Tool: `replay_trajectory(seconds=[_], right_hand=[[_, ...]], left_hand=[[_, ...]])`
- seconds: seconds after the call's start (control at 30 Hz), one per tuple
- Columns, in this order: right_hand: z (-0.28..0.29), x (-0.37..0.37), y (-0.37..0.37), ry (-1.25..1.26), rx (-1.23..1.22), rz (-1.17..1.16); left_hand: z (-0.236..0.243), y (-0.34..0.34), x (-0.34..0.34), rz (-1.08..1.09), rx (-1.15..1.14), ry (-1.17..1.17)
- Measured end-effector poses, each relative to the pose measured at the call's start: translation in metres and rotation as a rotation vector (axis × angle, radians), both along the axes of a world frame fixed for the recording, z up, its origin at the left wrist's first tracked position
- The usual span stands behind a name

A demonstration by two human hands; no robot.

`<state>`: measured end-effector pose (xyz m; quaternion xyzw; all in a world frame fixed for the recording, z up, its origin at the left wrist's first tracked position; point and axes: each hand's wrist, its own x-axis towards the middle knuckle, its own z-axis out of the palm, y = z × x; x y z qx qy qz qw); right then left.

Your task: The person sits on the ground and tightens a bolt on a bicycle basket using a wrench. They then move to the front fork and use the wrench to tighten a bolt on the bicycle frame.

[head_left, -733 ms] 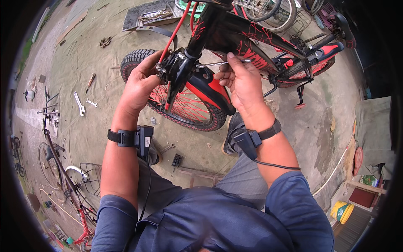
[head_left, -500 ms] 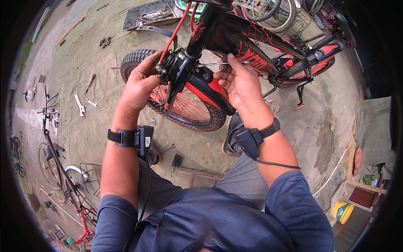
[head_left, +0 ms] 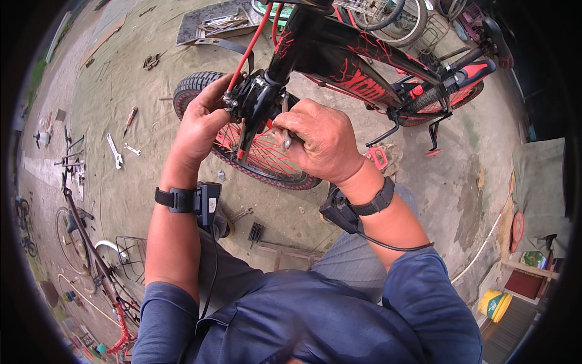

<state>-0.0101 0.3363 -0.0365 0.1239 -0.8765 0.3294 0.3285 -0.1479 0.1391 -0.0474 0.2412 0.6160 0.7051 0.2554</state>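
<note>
A black and red bicycle frame (head_left: 339,67) leans across the upper middle, its black front fork (head_left: 267,91) above the knobbly front wheel (head_left: 194,85) with red spokes. My left hand (head_left: 197,127) is closed at the front brake (head_left: 238,100) beside the fork; some of its fingertips are hidden behind it. My right hand (head_left: 321,139) is wrapped round a slim metal wrench (head_left: 286,142) just right of the fork. One rounded end of that wrench shows below the fingers; most of its shank is covered. The red and black mudguard is mostly hidden by this hand.
An adjustable wrench (head_left: 114,150), a small spanner (head_left: 131,149) and a screwdriver (head_left: 130,119) lie on the floor at left. A tool tray (head_left: 188,30) stands at the far side. Other bicycles (head_left: 415,24) crowd the far right; a yellow bucket (head_left: 494,305) is at lower right.
My right hand has swung left and toward me, turning its back upward. The wrench, which pointed right from the fork, now points down toward me. My left hand stays at the brake.
</note>
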Motion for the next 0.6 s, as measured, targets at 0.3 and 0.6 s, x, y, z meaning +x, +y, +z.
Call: replay_trajectory(seconds=[0.3, 0.6], right_hand=[[0.004, 0.001, 0.006, 0.036, -0.192, -0.043], [-0.007, -0.01, 0.032, -0.341, -1.327, -0.117]], left_hand=[[-0.001, -0.001, -0.001, -0.003, -0.003, 0.029], [0.003, 0.0, 0.0, 0.003, -0.023, 0.032]])
